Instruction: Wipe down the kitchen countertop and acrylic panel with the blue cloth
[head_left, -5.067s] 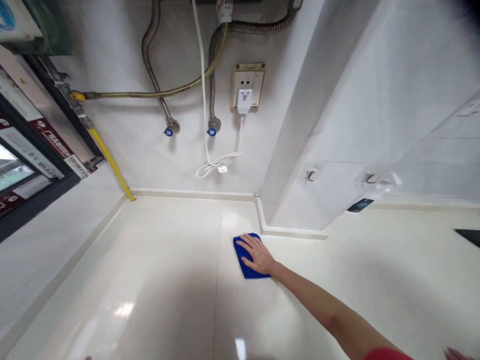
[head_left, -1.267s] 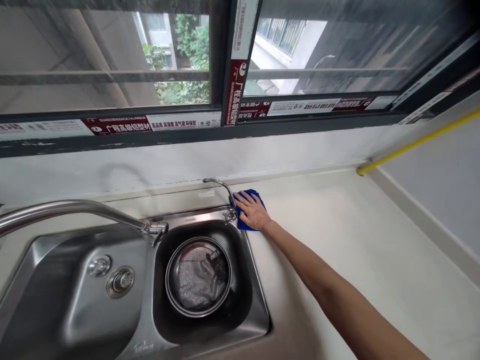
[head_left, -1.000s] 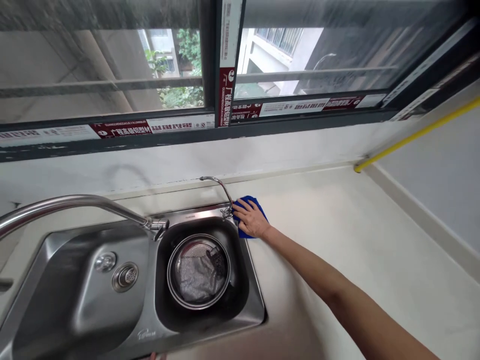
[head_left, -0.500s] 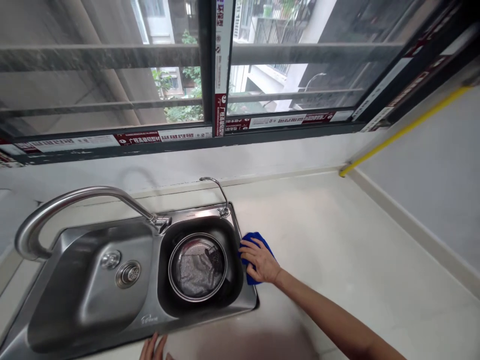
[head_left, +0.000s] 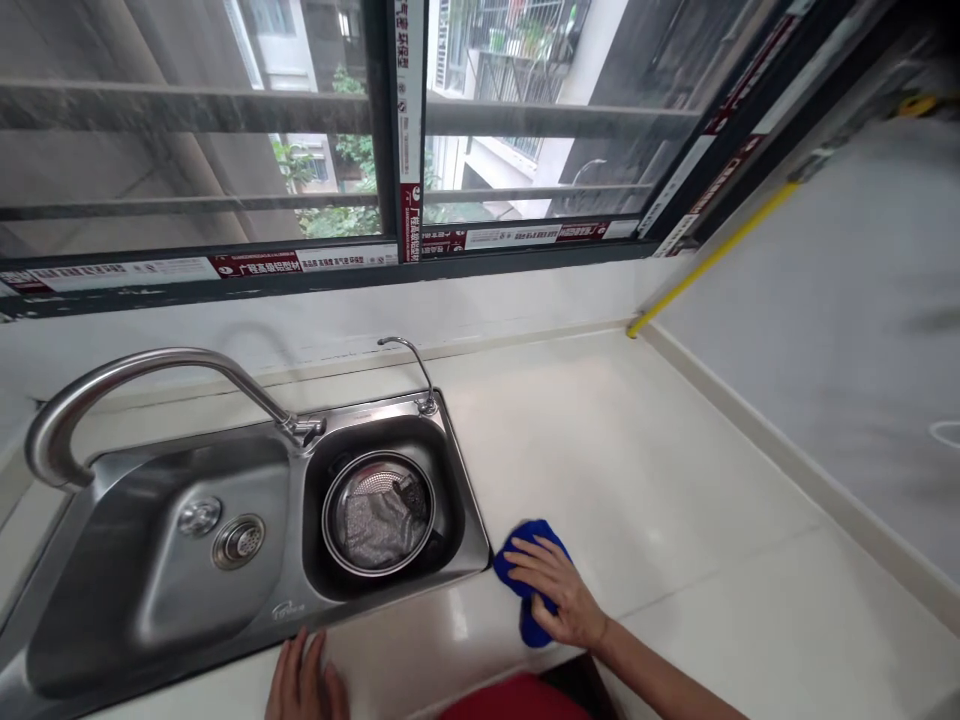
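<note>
My right hand (head_left: 559, 595) lies flat on a blue cloth (head_left: 529, 545) on the cream countertop (head_left: 660, 480), just off the sink's front right corner. The fingers are spread over the cloth and press it down. My left hand (head_left: 304, 680) rests open, fingers flat, on the counter's front edge before the stainless steel sink (head_left: 150, 580). The sink's small right basin holds a round metal strainer basket (head_left: 379, 515) with a grey scourer in it.
A tall curved faucet (head_left: 150, 375) arches over the large left basin, and a thin small tap (head_left: 412, 365) stands at the sink's back right. A window (head_left: 360, 150) runs behind. A yellow pipe (head_left: 705, 262) meets the counter's back right corner beside the white wall (head_left: 825, 330).
My right hand has slid the blue cloth from beside the small tap, along the sink's right rim, to the front of the counter. My left hand has come into view at the front edge.
</note>
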